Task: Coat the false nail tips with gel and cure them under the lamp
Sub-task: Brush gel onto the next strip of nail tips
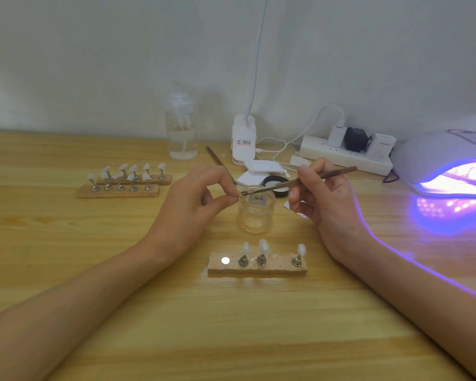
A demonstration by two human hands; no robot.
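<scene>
Tips first: three false nail tips point(263, 246) stand on the near wooden holder point(278, 266), with one magnet point(225, 260) bare. Beyond, the left hand's point(187, 199) grip pinches a tiny piece point(239, 196) at the gel jar's point(256, 213) rim, probably a tip. The right hand's point(324, 199) grip holds the brush point(300, 180), bristles meeting it. Coating step, I'd say. Next calls for steady strokes, then the lit lamp point(437, 160), far right.
</scene>
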